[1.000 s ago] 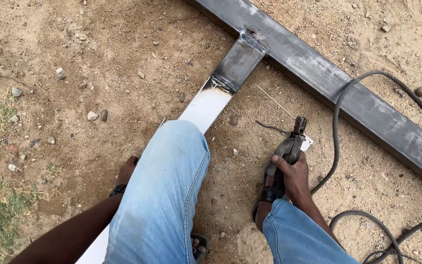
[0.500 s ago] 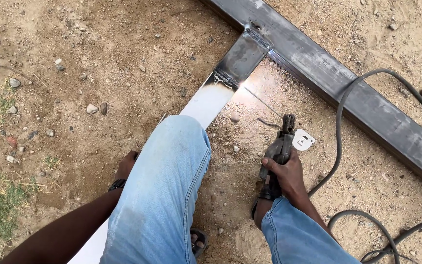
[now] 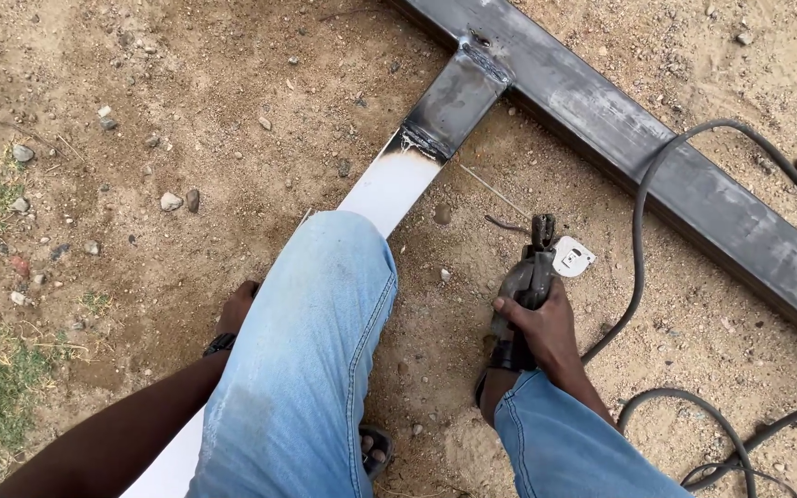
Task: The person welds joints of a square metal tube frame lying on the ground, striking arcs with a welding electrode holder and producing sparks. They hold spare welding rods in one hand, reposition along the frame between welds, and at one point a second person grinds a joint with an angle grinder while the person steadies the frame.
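— Dirt ground everywhere, and the person is crouched right over the work. See the right hand? Its fingers are wrapped tight round the dark grey electrode holder with the black handle, head pointing up and away from the body.

— And the joint?

— Up and to the left of that holder: the scorched seam where the flat white-painted metal bar meets the short grey steel stub coming off the long dark steel beam. The white bar's long axis runs from beneath the blue-jeaned knee diagonally up-right to the beam; the beam crosses it, sloping down to the right.

— Which hand is nearer the seam?

— The right one. The left hand is down beside the bar, behind the knee; whether its fingers grip anything I cannot tell.

— The cable?

— Thick black cable loops over the beam and curls back on the dirt to the right. A small white tag lies just beside the holder's head.
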